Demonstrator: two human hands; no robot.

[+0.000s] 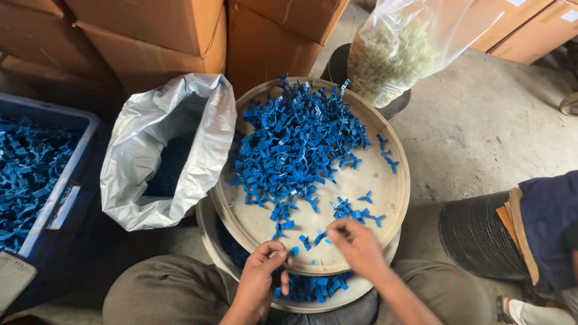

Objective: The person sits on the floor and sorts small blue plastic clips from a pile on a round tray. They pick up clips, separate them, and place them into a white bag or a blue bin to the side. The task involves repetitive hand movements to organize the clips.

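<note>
Both hands work at the near rim of a round tray (pixel 385 198) heaped with blue clips (pixel 295 144): the left hand (pixel 260 274) curls around one clip, the right hand (pixel 356 244) pinches another.

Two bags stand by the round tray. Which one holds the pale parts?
The clear plastic bag beyond the round tray, upper right, filled with whitish-green pieces. The silver bag at the tray's left is opaque and shows blue inside.

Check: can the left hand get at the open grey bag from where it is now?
Probably yes. The left hand sits at the round tray's near edge, and the grey bag's open mouth lies just left, nothing between.
</note>
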